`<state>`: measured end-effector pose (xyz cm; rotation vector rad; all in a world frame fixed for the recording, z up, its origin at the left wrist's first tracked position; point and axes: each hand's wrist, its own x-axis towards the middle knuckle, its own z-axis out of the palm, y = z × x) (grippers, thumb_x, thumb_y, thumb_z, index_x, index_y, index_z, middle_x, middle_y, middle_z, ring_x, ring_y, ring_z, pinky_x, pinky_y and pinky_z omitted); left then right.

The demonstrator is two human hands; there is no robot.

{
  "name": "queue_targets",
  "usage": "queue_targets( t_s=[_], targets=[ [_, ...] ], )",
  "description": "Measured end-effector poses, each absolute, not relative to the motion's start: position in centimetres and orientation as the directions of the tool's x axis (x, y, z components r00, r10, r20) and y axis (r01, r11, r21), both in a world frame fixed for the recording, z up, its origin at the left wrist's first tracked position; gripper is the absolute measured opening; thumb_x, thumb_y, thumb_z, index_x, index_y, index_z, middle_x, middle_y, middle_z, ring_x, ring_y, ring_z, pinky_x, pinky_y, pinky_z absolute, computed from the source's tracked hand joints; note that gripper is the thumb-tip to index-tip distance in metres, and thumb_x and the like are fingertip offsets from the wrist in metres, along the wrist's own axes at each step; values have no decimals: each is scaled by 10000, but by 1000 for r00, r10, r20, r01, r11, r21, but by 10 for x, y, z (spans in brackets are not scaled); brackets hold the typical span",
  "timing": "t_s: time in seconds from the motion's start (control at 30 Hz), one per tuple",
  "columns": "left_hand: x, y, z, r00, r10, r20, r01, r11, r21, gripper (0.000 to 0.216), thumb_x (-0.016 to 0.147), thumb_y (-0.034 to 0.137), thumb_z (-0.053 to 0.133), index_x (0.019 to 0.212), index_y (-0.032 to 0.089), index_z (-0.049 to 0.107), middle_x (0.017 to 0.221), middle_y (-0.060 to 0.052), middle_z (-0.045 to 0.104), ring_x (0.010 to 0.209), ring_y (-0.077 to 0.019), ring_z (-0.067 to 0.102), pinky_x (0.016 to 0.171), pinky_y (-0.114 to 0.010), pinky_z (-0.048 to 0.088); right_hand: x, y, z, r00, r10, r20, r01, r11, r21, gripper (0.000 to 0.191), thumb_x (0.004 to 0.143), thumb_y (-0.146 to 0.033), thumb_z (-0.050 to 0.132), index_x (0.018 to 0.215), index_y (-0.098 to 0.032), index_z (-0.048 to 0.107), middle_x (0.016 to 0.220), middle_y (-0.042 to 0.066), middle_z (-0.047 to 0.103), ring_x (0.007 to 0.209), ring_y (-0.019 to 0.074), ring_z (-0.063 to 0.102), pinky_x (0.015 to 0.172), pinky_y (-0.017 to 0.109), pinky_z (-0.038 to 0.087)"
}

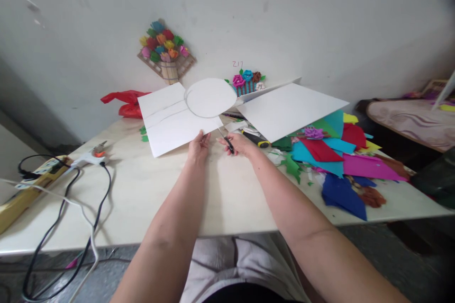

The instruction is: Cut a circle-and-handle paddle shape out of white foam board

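A white sheet of card [170,128] is gripped at its near edge by my left hand [199,147]. Its upper right part is cut to a rounded outline [209,97], and pencil lines run across the rest. In my right hand [237,145] are scissors [230,146] with black handles. Their blades point away from me and meet the card's right edge, just beside the round part; how far they are spread is too small to tell. Both hands are above the table, a short gap apart.
Another white sheet [291,109] lies right, by a yellow-black cutter [259,140] and coloured felt pieces [320,151]. A glue gun [94,155], power strip [42,175] and cables occupy the left. Behind are a red bag [131,104], a flower craft [165,49] and a flowered striped box [246,86].
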<state>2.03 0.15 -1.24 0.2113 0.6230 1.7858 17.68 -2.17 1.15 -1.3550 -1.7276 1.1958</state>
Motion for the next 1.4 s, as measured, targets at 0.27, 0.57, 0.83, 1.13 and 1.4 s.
queue_targets(
  t_s=[0.27,0.57,0.83,1.13,1.4],
  targets=[
    [22,3,-13,-261,950,-173,-853,-143,501,210,847,-42,544,784,143,621,683,6,678,586,-98,659,731,-228,580,178,-21,10,-227,973,-32,350,51,-935,479,763,-615,676,830,-160,543,615,-14,607,446,76,564,326,162,341],
    [23,2,-12,-242,953,-183,-857,-121,500,214,838,-54,542,811,143,621,669,10,673,556,-96,652,697,-219,587,176,-19,7,-190,982,-17,362,54,-931,455,758,-591,692,851,-168,554,597,-22,590,452,90,568,328,164,339],
    [20,3,-12,-247,949,-197,-858,-119,500,215,851,-45,527,826,147,620,615,19,643,511,-94,621,699,-230,592,172,-10,-1,-143,988,60,352,107,-930,389,738,-506,745,779,-165,562,503,-68,506,376,56,456,355,160,360],
    [19,3,-12,-251,947,-203,-858,-121,500,223,848,-48,530,754,142,598,611,15,638,519,-93,623,709,-228,579,171,0,-11,-129,980,155,446,197,-873,361,738,-491,744,794,-162,607,501,-73,508,377,63,462,403,182,423],
    [18,3,-12,-259,945,-201,-860,-131,494,204,892,28,527,738,146,591,634,-9,658,587,-117,665,724,-235,578,169,-7,-6,-101,973,207,558,228,-798,380,714,-517,748,844,-174,649,560,-65,566,429,78,535,486,201,470]
  ],
)
